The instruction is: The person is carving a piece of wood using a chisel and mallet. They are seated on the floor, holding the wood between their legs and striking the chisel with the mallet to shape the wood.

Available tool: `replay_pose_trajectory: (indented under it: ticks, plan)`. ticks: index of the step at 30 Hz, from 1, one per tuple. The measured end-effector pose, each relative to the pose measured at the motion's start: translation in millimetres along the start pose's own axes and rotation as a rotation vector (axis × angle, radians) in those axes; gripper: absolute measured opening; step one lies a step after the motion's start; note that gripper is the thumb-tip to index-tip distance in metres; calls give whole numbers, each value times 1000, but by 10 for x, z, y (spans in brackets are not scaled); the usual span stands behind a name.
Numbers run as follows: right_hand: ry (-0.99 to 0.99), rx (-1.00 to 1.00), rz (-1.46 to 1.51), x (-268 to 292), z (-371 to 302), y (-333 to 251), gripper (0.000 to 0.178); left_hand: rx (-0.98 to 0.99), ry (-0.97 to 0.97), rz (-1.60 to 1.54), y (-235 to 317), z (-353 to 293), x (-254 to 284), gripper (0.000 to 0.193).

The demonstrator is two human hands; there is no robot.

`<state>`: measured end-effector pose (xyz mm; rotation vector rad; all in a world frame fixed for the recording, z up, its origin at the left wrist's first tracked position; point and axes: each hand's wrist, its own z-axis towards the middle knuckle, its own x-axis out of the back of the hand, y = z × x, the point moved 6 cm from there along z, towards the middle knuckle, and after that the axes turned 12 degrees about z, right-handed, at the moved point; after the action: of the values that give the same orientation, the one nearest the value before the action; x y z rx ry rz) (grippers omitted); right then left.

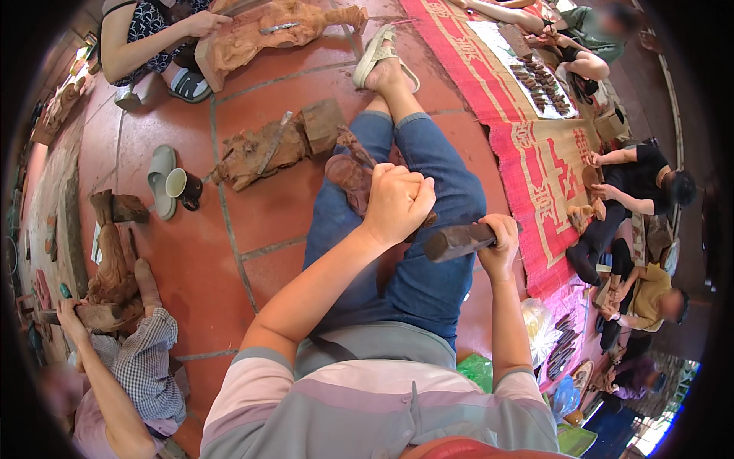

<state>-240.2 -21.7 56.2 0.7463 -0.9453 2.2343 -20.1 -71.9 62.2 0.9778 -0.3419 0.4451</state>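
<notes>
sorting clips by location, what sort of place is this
Likely a wood-carving workshop: a large carved wooden piece, a rough-hewn wood block on the tiled floor, and a mallet in the right hand.

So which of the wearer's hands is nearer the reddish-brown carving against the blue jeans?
Left. The left hand is closed just right of the carving; whether they touch is unclear. The right hand is farther right, gripping the dark mallet.

- Left hand (399, 202) masks part of a reddish-brown carved wooden figure (350, 180).
- Right hand (501, 239) covers part of a blocky dark-wood mallet (453, 242).
- Upper edge crops a co-worker in dark patterned clothing (149, 37).
- Slim dark pieces (540, 86) on a white sheet (491, 40): too small to identify.
</notes>
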Motion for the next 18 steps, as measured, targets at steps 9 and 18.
replay_pose_trajectory:
  ticks: [9, 18]
  plan:
    - [30, -29, 36, 25, -59, 18, 27, -105, 35, 31, 170, -33, -78, 34]
    - [-45, -10, -40, -54, -48, 50, 26, -28, 2, 5, -28, -44, -11, 37]
